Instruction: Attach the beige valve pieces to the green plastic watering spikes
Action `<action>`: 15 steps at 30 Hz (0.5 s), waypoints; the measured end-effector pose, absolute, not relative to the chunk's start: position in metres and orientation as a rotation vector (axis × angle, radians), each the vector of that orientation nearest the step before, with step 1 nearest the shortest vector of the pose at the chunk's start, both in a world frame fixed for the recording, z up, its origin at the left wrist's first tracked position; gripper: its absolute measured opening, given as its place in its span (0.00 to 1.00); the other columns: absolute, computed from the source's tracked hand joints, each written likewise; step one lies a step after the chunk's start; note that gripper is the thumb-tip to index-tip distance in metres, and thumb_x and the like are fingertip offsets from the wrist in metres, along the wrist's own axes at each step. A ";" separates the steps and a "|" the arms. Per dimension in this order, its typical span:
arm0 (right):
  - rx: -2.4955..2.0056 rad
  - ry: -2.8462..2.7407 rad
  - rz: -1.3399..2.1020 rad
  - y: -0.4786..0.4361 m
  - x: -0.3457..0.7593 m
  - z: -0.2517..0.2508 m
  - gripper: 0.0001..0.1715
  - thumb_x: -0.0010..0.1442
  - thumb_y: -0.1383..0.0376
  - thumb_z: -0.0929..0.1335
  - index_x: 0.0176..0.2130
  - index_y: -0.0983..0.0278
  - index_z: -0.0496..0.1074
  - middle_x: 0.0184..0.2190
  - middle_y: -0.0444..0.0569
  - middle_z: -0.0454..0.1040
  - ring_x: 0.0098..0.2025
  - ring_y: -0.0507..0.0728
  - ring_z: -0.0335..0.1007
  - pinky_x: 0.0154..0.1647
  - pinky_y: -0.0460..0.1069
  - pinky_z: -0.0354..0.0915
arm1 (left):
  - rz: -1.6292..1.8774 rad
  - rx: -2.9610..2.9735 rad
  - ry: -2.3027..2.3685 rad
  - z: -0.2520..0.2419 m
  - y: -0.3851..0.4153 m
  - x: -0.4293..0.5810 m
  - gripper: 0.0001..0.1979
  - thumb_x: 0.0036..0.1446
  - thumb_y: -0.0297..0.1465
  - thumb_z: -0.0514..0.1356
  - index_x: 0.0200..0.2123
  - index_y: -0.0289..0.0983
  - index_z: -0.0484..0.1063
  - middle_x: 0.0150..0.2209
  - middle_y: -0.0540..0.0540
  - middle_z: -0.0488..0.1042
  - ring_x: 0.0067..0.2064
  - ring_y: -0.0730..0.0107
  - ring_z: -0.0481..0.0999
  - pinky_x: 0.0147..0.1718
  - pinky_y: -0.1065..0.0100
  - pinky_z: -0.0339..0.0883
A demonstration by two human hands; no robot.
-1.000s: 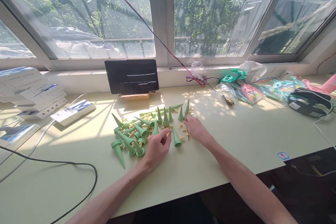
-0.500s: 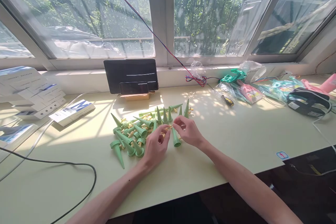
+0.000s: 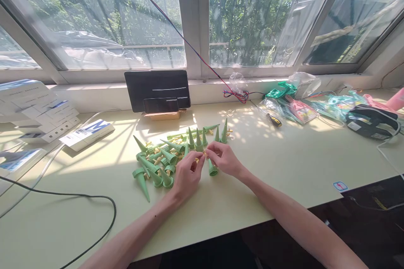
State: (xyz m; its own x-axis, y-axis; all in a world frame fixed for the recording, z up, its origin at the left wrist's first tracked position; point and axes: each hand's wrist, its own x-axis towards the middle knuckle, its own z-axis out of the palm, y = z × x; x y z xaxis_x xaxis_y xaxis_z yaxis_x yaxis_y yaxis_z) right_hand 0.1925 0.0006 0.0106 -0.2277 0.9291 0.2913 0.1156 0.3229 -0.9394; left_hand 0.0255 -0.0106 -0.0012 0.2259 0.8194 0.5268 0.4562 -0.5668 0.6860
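My left hand (image 3: 188, 171) and my right hand (image 3: 224, 159) meet fingertip to fingertip over the table. Pinched between them is a small yellow plastic piece (image 3: 204, 154), mostly covered by the fingers. A green plastic cone (image 3: 213, 169) lies just below my right fingers, its wide end facing me. Left of my left hand spreads a pile of green cones (image 3: 147, 164) mixed with small yellow pieces. Several cones (image 3: 198, 139) stand upright behind my hands, and a taller one (image 3: 224, 131) stands to their right.
At the back stand a black tablet (image 3: 158, 88) and a phone (image 3: 160, 105) on a stand. White boxes (image 3: 34, 109) are stacked at left, with a black cable (image 3: 94, 196) nearer me. A screwdriver (image 3: 274, 121), plastic bags (image 3: 299, 109) and a black strapped device (image 3: 372, 122) lie at right.
My right fingers have shifted slightly left and down, closer to my left fingertips, around the yellow piece. The cones have stayed in place.
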 end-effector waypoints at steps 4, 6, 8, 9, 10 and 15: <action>-0.973 -1.715 0.914 -0.002 0.193 0.012 0.10 0.65 0.59 0.66 0.39 0.62 0.72 0.30 0.46 0.74 0.29 0.52 0.69 0.28 0.46 0.67 | 1.333 2.109 1.246 0.000 -0.010 0.024 0.10 0.65 0.34 0.56 0.34 0.36 0.73 0.29 0.50 0.72 0.22 0.78 0.65 0.22 0.73 0.59; -0.959 -1.799 0.830 -0.003 0.194 0.013 0.10 0.65 0.61 0.65 0.43 0.62 0.73 0.34 0.48 0.76 0.32 0.53 0.71 0.30 0.46 0.68 | 1.344 2.099 1.281 0.001 -0.010 0.024 0.10 0.65 0.35 0.56 0.34 0.36 0.73 0.28 0.50 0.73 0.21 0.78 0.63 0.21 0.73 0.58; -0.937 -1.866 0.755 -0.002 0.194 0.012 0.11 0.65 0.62 0.65 0.45 0.62 0.74 0.37 0.49 0.77 0.34 0.53 0.72 0.31 0.46 0.68 | 1.359 2.094 1.305 0.002 -0.010 0.024 0.10 0.65 0.35 0.57 0.34 0.36 0.74 0.27 0.50 0.73 0.20 0.78 0.62 0.21 0.73 0.57; -0.933 -1.893 0.723 -0.002 0.195 0.012 0.11 0.65 0.63 0.65 0.45 0.62 0.74 0.37 0.49 0.77 0.34 0.53 0.72 0.31 0.46 0.68 | 1.368 2.094 1.311 0.003 -0.011 0.024 0.10 0.64 0.35 0.57 0.33 0.36 0.74 0.26 0.50 0.73 0.20 0.79 0.61 0.21 0.73 0.56; -0.936 -1.916 0.694 -0.001 0.195 0.011 0.10 0.65 0.63 0.65 0.45 0.62 0.74 0.37 0.49 0.77 0.34 0.53 0.72 0.31 0.46 0.68 | 1.377 2.097 1.311 0.004 -0.011 0.024 0.10 0.64 0.35 0.57 0.33 0.36 0.74 0.26 0.50 0.73 0.20 0.78 0.61 0.21 0.73 0.56; -0.967 -1.966 0.615 0.001 0.197 0.005 0.09 0.66 0.63 0.65 0.42 0.61 0.75 0.34 0.48 0.77 0.33 0.53 0.71 0.32 0.46 0.67 | 1.392 2.133 1.268 0.004 -0.011 0.025 0.10 0.64 0.34 0.58 0.32 0.36 0.75 0.25 0.51 0.71 0.20 0.78 0.61 0.22 0.73 0.56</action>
